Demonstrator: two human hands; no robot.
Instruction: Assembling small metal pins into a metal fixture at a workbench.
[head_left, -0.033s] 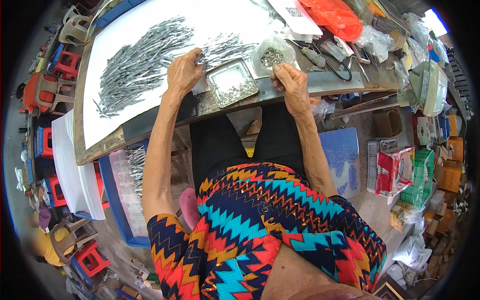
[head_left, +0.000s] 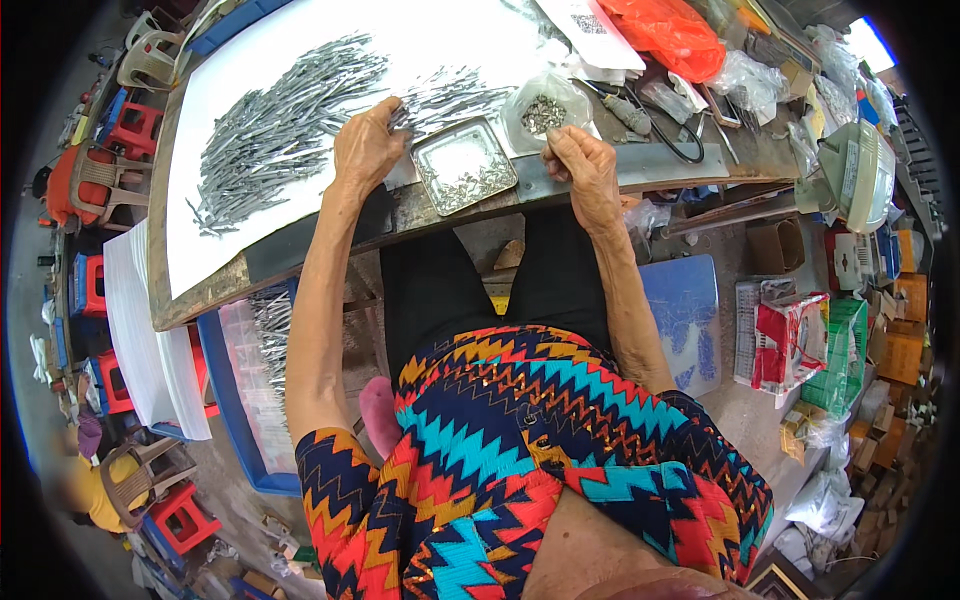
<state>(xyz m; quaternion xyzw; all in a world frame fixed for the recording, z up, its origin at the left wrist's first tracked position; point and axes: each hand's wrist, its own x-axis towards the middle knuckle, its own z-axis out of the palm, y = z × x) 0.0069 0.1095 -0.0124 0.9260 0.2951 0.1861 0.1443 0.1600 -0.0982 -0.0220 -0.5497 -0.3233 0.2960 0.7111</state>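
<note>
Many slim grey strips [head_left: 285, 125] lie heaped; right hand [head_left: 590, 175] grip pinched together, left hand [head_left: 367, 150] grip I cannot tell.

- Here's the wooden tabletop [head_left: 218, 289], edge scuffed!
- White sheet [head_left: 235, 75] across it, bearing dark slender strips [head_left: 285, 115].
- Square metal tray [head_left: 456, 152] up front, clear bag [head_left: 575, 98] just beside.
- Orange-red bag [head_left: 665, 38], far right!
</note>
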